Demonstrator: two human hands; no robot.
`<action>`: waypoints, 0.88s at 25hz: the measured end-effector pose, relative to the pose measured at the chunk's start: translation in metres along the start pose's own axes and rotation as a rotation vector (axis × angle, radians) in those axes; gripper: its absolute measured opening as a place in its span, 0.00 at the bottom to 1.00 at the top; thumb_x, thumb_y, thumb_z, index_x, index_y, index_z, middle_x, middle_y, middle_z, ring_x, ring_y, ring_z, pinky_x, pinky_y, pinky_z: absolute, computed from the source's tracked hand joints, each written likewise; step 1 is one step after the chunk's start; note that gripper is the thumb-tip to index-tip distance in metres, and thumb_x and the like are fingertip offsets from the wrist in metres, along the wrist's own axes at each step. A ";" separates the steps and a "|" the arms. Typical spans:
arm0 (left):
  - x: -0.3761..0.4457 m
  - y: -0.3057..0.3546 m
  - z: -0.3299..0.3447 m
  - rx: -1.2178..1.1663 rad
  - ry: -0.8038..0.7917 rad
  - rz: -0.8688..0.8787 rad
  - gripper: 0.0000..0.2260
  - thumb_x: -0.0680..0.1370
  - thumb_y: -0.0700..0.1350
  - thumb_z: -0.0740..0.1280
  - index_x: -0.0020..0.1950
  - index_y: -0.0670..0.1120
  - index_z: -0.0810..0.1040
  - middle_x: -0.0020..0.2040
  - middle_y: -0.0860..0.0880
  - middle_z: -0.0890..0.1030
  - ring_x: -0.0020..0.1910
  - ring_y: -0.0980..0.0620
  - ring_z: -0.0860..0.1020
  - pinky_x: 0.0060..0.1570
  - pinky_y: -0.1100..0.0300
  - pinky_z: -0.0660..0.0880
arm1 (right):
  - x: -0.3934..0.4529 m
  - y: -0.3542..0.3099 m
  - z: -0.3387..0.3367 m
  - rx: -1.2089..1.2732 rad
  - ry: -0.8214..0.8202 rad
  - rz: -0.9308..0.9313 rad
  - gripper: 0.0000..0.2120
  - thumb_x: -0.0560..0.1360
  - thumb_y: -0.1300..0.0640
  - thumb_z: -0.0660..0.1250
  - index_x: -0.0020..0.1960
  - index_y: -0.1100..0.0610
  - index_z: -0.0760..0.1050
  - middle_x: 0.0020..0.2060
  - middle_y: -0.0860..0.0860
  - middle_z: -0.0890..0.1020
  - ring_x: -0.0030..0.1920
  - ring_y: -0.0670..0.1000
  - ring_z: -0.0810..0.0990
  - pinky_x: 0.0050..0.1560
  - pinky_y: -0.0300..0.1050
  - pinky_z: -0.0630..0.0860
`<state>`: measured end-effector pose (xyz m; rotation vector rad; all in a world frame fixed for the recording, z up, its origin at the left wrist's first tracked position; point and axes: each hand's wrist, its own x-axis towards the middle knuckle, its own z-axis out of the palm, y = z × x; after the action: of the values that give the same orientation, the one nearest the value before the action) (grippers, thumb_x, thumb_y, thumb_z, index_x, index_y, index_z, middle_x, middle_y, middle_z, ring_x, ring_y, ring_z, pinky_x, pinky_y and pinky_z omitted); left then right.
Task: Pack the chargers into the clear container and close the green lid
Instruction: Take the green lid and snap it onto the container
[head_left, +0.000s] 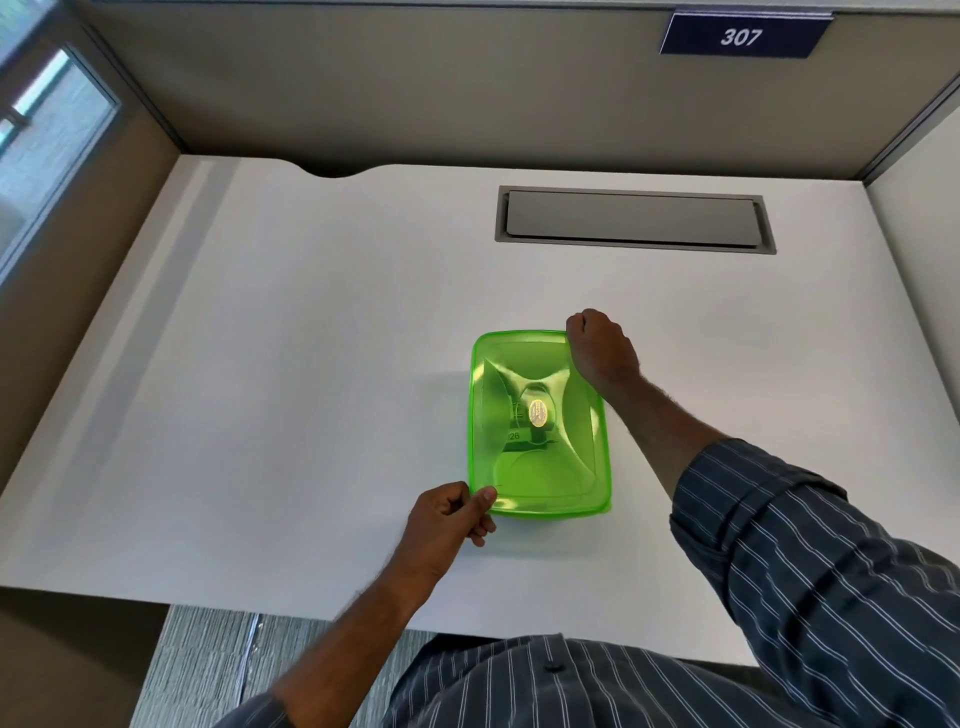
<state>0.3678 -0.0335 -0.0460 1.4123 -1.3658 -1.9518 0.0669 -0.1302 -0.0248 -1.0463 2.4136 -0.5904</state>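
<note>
Both hands, left hand (451, 514) and right hand (602, 347), grip green lid (540, 421) corners.

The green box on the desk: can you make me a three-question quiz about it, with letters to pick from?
1. Where does the right hand grip the green lid?
A. far right corner
B. near left corner
C. middle

2. What colour is the desk?
A. black
B. white
C. red

3. The lid is:
A. on the container
B. flat on the desk
C. lifted high

Answers:
1 A, its fist sits at that far corner, while the left hand pinches the near left one.
2 B, the top is white.
3 A, it covers the box.
</note>
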 end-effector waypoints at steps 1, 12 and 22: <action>0.000 -0.001 0.000 0.006 0.003 0.009 0.16 0.74 0.55 0.75 0.34 0.46 0.80 0.34 0.39 0.84 0.34 0.46 0.81 0.36 0.55 0.80 | 0.000 0.000 0.000 0.000 0.005 -0.001 0.17 0.80 0.48 0.51 0.46 0.57 0.74 0.51 0.61 0.82 0.50 0.65 0.78 0.47 0.51 0.69; 0.022 0.020 -0.019 0.276 -0.128 0.043 0.24 0.74 0.65 0.68 0.32 0.45 0.76 0.28 0.45 0.80 0.27 0.51 0.76 0.30 0.59 0.74 | -0.003 0.000 -0.011 0.102 -0.066 0.000 0.22 0.82 0.39 0.53 0.38 0.54 0.66 0.39 0.53 0.76 0.45 0.60 0.77 0.45 0.49 0.68; 0.120 0.098 0.000 0.361 0.251 0.267 0.12 0.81 0.45 0.68 0.64 0.47 0.78 0.58 0.49 0.80 0.41 0.55 0.78 0.42 0.70 0.74 | -0.093 0.054 -0.024 0.270 -0.302 0.101 0.33 0.72 0.23 0.55 0.48 0.55 0.68 0.39 0.54 0.80 0.37 0.56 0.83 0.28 0.49 0.80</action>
<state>0.2941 -0.1679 -0.0241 1.4760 -1.7382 -1.3580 0.0799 -0.0212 -0.0136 -0.8286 2.0448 -0.6504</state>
